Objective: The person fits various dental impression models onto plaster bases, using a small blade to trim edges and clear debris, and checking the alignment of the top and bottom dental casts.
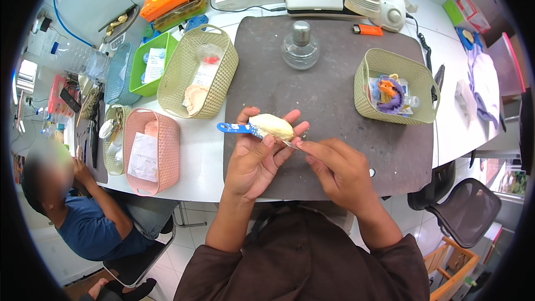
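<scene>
My left hand [252, 166] is closed around a pale yellow, smooth oval lump [274, 126], with a blue patterned handle [233, 128] sticking out to the left. The thumb presses on the near side, and the other fingers support it from behind and below. My right hand [341, 174] pinches a thin metal tool [290, 145], whose tip meets the lump's near right edge. Both hands are above a dark grey work mat [329, 111] with small pale crumbs on it. The tool's exact kind is hard to make out.
Beyond the hands stands a glass burner bottle [301, 50] with a metal cap. A beige basket [394, 112] is at right; another beige basket [223, 81] and a pink basket [173, 153] stand left. An orange lighter [368, 30] lies far back. Someone in blue [89, 226] sits at left.
</scene>
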### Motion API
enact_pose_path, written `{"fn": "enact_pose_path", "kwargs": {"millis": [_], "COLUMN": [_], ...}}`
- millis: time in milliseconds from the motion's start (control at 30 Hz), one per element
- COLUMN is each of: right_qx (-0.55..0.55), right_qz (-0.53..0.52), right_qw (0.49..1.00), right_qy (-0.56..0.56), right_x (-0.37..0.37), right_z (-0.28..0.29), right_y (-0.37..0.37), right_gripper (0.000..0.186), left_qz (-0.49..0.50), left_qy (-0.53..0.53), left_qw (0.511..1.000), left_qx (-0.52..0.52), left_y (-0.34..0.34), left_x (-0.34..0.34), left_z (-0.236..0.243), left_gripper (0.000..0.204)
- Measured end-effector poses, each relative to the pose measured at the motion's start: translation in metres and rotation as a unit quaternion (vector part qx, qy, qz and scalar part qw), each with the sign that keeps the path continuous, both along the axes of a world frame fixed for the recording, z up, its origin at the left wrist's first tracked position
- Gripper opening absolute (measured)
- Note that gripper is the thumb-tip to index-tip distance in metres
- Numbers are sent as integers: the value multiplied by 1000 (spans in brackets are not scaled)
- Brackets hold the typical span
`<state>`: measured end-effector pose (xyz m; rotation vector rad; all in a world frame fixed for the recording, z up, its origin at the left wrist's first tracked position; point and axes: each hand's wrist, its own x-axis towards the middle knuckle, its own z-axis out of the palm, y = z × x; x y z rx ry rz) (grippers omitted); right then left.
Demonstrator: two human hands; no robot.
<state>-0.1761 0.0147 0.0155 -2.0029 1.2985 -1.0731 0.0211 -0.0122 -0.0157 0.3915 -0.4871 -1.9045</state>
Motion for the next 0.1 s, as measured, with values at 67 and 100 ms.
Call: {"fn": "enact_pose_path", "kwargs": {"millis": [67, 100], "right_qx": [19, 20], "right_qz": [-2, -2], "right_qw": [1000, 1000], "right_qy": [0, -1], "right_x": [0, 0], "right_z": [1, 1], "right_y": [1, 1], "right_gripper": [33, 33], "left_qz": [-9, -10], "left_qy": [2, 7], "left_qw": [1000, 1000], "left_qx": [5, 17], "left_y": [0, 1], "left_x": [0, 0], "left_z": [-2, -2], "left_gripper": [49, 51]}}
